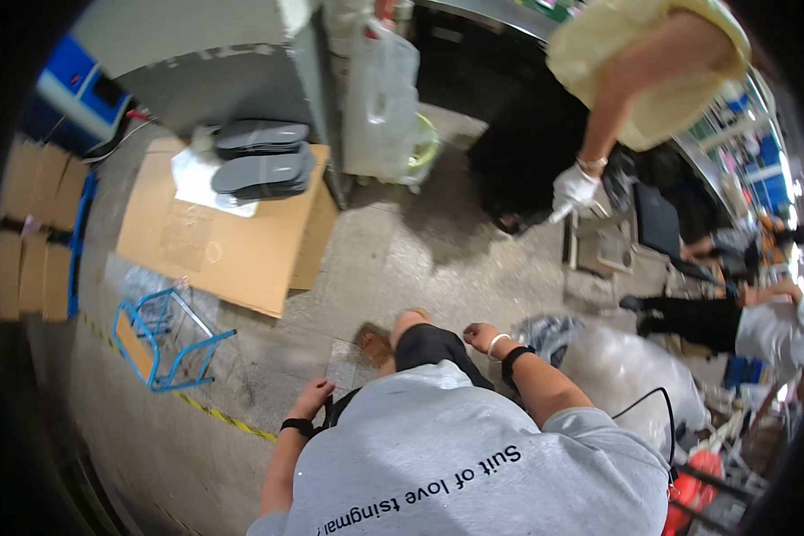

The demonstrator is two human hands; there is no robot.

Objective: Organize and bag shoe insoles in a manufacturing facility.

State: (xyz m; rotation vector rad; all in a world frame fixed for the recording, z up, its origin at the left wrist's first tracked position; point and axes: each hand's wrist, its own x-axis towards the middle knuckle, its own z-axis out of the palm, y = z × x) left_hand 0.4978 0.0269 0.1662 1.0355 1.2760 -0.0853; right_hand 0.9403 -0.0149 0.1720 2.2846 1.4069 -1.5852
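Hands set apart: left hand (313,397) and right hand (481,337), fingers curled; any grip cannot be determined. Plastic sack (632,368): right of right hand. Blue-framed stool (135,347): left of left hand. Carton (241,263): far left, carrying grey sole-shaped pads (261,171).

The left arm (278,473) hangs beside the torso (473,447), its wrist (297,425) at hip level and the left hand (316,391) near the left thigh, fingers bent inward. The right arm (545,393) slants forward and inward, carrying the right hand (481,336) farther ahead than the left, fingers loosely curled. The hands are well apart; how tightly either closes is unclear.
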